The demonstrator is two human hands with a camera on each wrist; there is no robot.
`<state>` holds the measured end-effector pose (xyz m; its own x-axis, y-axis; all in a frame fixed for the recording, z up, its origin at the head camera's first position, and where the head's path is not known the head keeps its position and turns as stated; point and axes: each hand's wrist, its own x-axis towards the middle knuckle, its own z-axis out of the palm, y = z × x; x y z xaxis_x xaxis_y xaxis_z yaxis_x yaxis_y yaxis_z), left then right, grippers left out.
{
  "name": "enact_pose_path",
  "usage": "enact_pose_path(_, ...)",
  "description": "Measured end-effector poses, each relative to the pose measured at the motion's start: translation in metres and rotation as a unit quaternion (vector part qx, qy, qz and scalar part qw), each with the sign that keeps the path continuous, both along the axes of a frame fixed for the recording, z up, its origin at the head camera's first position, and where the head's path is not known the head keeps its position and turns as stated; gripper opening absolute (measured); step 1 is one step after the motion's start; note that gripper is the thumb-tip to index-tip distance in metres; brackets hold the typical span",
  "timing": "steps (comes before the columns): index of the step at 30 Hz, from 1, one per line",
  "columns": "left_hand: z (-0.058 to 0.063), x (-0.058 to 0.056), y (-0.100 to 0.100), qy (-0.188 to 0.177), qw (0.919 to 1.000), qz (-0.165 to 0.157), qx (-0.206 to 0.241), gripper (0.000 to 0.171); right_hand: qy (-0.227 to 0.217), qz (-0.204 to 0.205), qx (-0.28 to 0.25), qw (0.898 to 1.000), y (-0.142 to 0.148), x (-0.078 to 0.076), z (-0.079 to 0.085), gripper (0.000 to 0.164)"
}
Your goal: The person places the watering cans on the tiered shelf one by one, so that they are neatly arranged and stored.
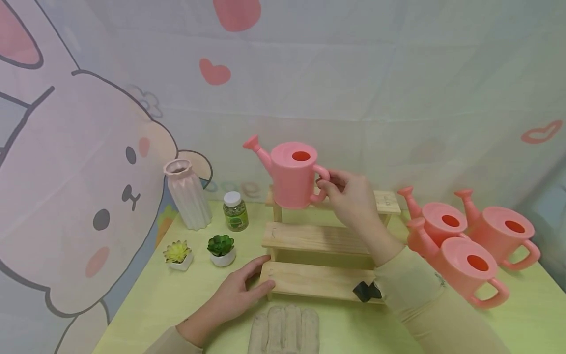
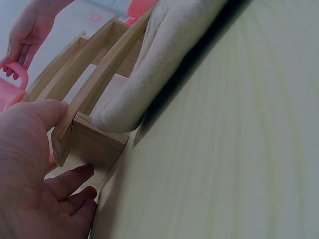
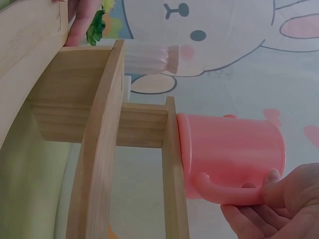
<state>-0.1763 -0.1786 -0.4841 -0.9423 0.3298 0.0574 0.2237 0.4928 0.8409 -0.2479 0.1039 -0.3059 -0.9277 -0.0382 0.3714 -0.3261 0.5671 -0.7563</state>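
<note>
beige knitted glove [image 1: 285,329] flat on the table [image 1: 349,327] at the near edge, fingers pointing far, just in front of the wooden stand [image 1: 316,278]. stand is three tiers, each set higher and farther back. left hand [image 1: 236,292] has the left end of the bottom tier: thumb on the near edge, index finger round on the far side, other fingers loose by the end support. right hand [image 1: 351,194] grasping the handle of the pink watering can [image 1: 294,174], thumb against fingers. can is upright at the left end of the top tier, spout to the left, handle to the right; right wrist view has its base up against the board, can't tell if the weight is on it. three more pink watering cans [image 1: 468,268] on the right of the stand, close together, spouts left. left of the stand: jar [image 1: 236,216] with white lid, white ribbed vase [image 1: 190,201] farther left; nearer, dark green succulent [image 1: 221,250] and yellow-green succulent [image 1: 178,254], both in white pots. rabbit-print backdrop [image 1: 353,78] at the far side.
</note>
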Motion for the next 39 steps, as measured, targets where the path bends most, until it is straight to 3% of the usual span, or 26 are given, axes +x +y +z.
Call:
enact_pose_path(19, -0.002, -0.001, -0.001, -0.004, 1.0000, -0.001, 0.003, 0.063, 0.018, -0.013, -0.012, 1.000, -0.006, -0.004, -0.007, 0.036)
enact_pose_path(26, -0.001, 0.000, -0.001, -0.004, 1.0000, 0.000, 0.000, 0.062, 0.003, -0.012, -0.028, 1.000, -0.007, -0.004, -0.009, 0.037)
enact_pose_path(34, 0.000, 0.000, 0.000, -0.003, 1.0000, 0.000, -0.002, 0.062, -0.019, 0.014, -0.047, 0.999, -0.001, 0.002, -0.006, 0.042)
enact_pose_path(39, 0.000, -0.001, -0.001, -0.001, 1.0000, -0.001, -0.001, 0.062, -0.008, 0.021, -0.058, 0.998, 0.015, 0.012, -0.005, 0.046)
